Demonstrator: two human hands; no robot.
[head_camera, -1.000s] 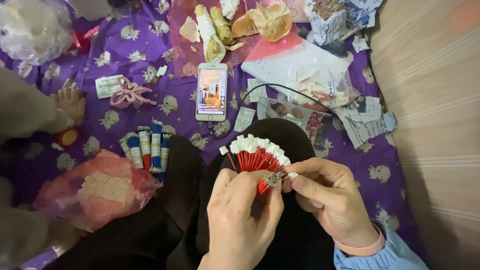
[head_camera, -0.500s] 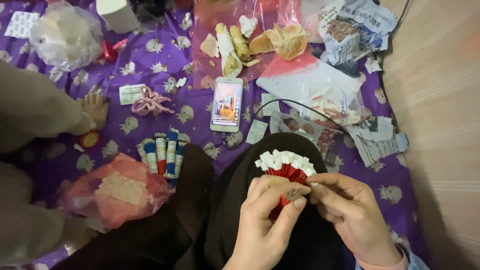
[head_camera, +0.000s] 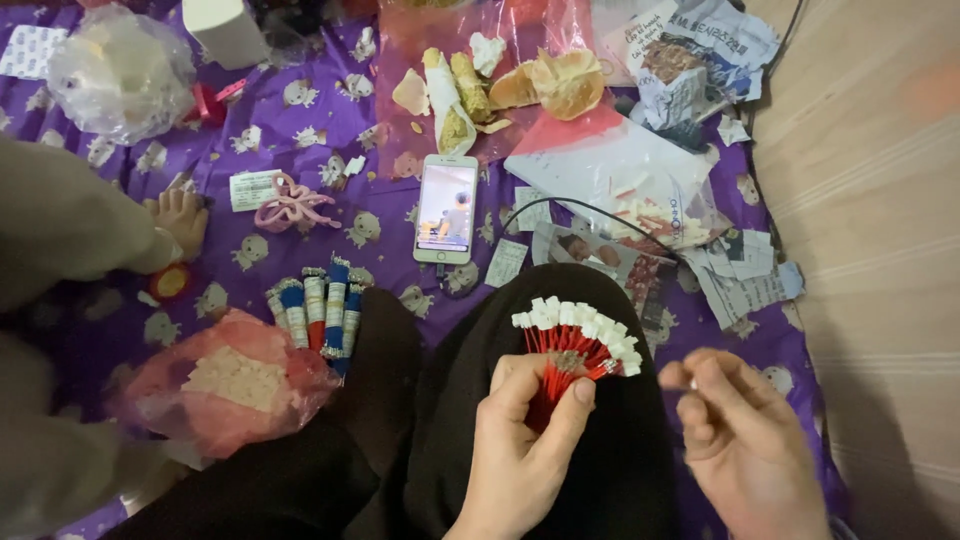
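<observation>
Your left hand (head_camera: 520, 440) is clamped on a fan of red wires with white end plugs (head_camera: 578, 340), held over your lap. Your right hand (head_camera: 745, 440) sits apart to the side, fingertips pinched together; whether they hold anything is too small to tell. The fan looks fairly full, so the bundling seems well along. 5 wrapped bundles (head_camera: 318, 308) lie finished on the purple cloth (head_camera: 300, 130). A red bag (head_camera: 225, 385) lies just beside them. A phone (head_camera: 446, 208), food scraps (head_camera: 500, 85) and papers (head_camera: 745, 280) crowd the cloth. Another person's hand (head_camera: 180, 220) rests at left.
</observation>
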